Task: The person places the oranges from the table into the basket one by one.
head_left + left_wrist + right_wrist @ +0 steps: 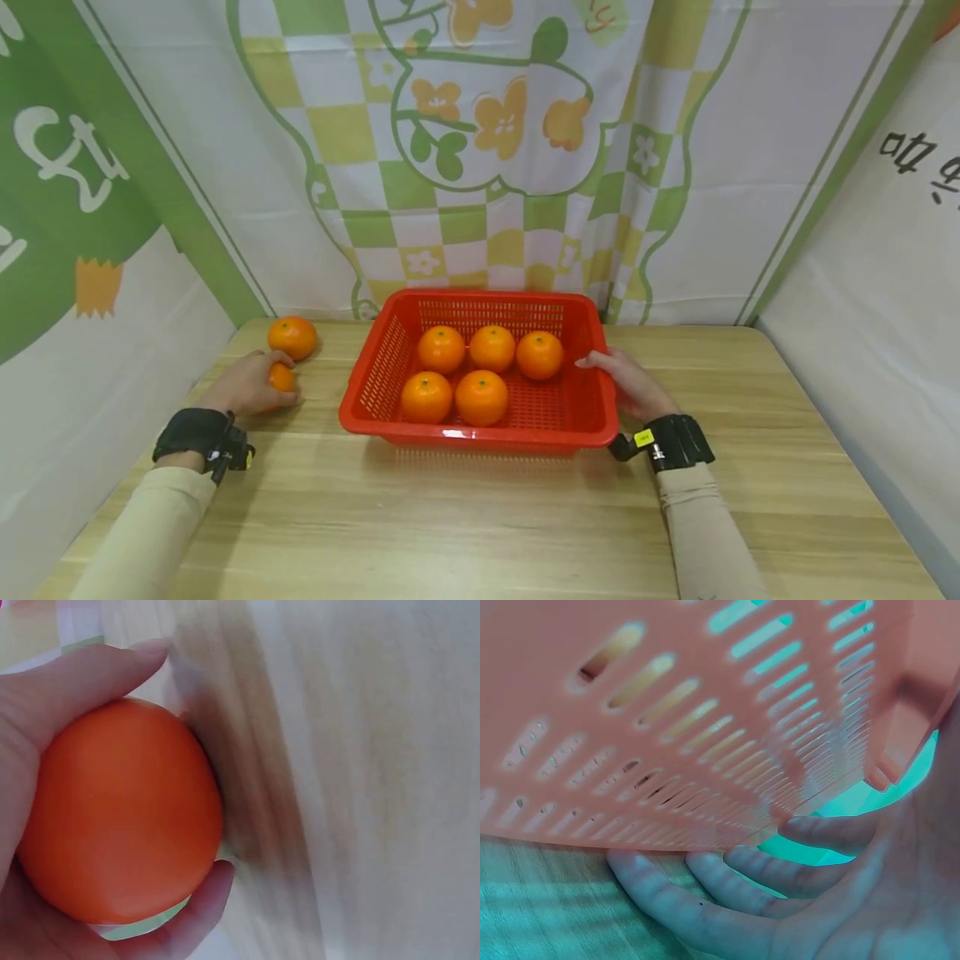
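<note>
At the table's left side, my left hand [253, 385] holds an orange [282, 377] between thumb and fingers. The left wrist view shows the smooth skin of this orange [124, 814] close up, with the thumb above and fingers curled below. Just behind that hand lies another orange [292, 337]. My right hand [628, 382] grips the right end of a red plastic basket [480, 438], thumb over the rim. Its fingers lie against the slotted outer wall [697, 645] near the bottom, seen in the right wrist view. Several oranges [482, 398] sit inside the basket in two rows.
The basket stands mid-table near the back edge of the wood-grain table [465, 525]. Behind it hangs a green-and-white checked curtain [495, 208]. White and green fabric panels [885, 333] flank the table on both sides.
</note>
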